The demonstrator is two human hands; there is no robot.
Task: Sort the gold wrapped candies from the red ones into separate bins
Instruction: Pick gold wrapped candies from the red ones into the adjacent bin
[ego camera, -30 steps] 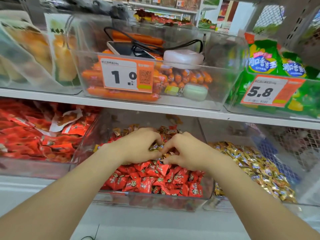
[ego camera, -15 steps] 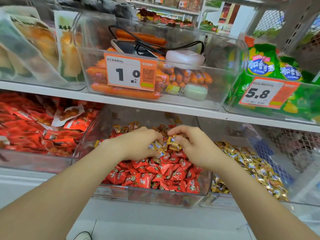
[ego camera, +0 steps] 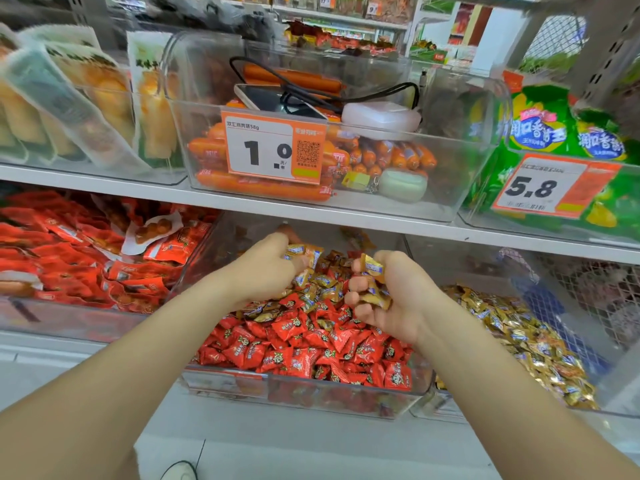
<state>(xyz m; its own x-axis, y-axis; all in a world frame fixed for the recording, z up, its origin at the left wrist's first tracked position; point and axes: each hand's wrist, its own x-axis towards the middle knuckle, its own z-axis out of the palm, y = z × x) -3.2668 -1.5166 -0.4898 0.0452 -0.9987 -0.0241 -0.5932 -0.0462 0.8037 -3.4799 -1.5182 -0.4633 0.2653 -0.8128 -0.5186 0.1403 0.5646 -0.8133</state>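
The right hand [ego camera: 398,296] was curled round a fistful of gold candies [ego camera: 372,268], fingers folded in and wrappers sticking out above the thumb and between the knuckles. Just to its left, apart from it, the left hand [ego camera: 266,271] pinched a small cluster of gold wrappers [ego camera: 299,252] between thumb and fingertips. Both hands hung over the rear half of the clear middle bin [ego camera: 311,393]. Directly beneath and between them lay loose gold pieces [ego camera: 322,282] mixed in among red ones. Nearer the person, below the wrists, the red candies [ego camera: 294,355] filled the front of that bin. Beyond the right forearm, the neighbouring bin [ego camera: 502,407] held a heap of gold sweets [ego camera: 519,337]. Out past the left forearm sat a bin of red snack packets [ego camera: 86,265]. Above the hands ran the shelf edge [ego camera: 242,202], carrying a clear tub of orange sausages [ego camera: 259,183] with a price tag [ego camera: 273,147] reading 1.0.
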